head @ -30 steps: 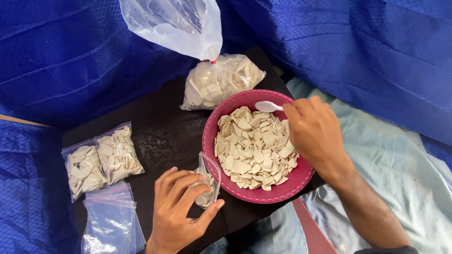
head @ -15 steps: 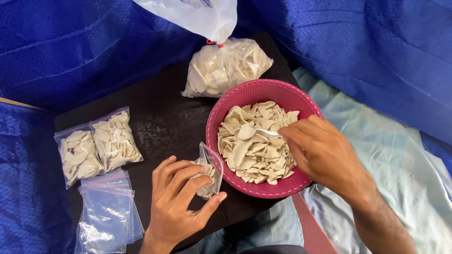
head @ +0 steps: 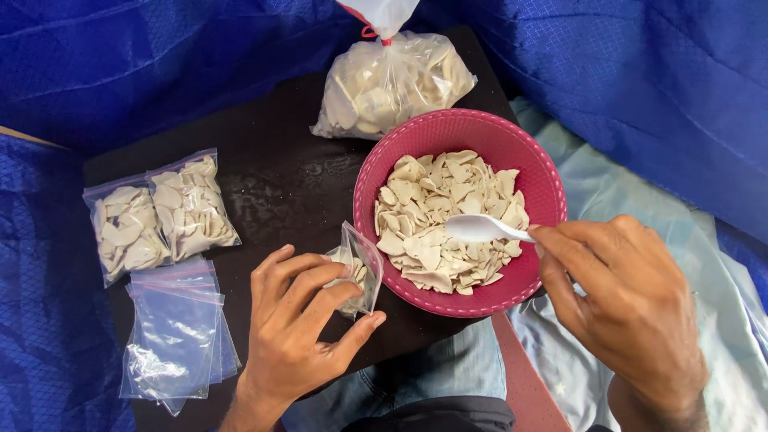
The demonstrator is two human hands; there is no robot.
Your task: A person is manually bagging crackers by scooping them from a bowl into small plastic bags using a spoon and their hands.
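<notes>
Left hand: the left hand (head: 300,328) holds a small clear plastic bag (head: 358,268) upright, with its mouth open, right beside the bowl. The fingers (head: 320,282) curl around the bag and the thumb presses from below.
Small bag in hand: it has only a few chips in the bottom. It looks far from full.
Right hand: the right hand (head: 620,296) pinches the handle of a white plastic spoon (head: 480,229) between the fingertips. The grip is tight and closed on the spoon.
Spoon: its scoop end lies on top of the chips in the bowl. I cannot tell if any chips are on it.
Bowl: the round pink plastic bowl (head: 530,168) sits on the dark board (head: 272,184). It is full of pale, flat, dried chips (head: 436,216).
Done so far: two small clear bags full of chips (head: 160,212) lie side by side at the left of the board.
Still to fill: a flat pile of empty clear bags (head: 172,336) lies just below the full ones.
More chips: a big clear bag of the same chips (head: 392,84) sits behind the bowl and touches its rim.
How far along: it looks like an early part of the job. Two bags are full, one is just begun, and lots of chips and empty bags are left.
</notes>
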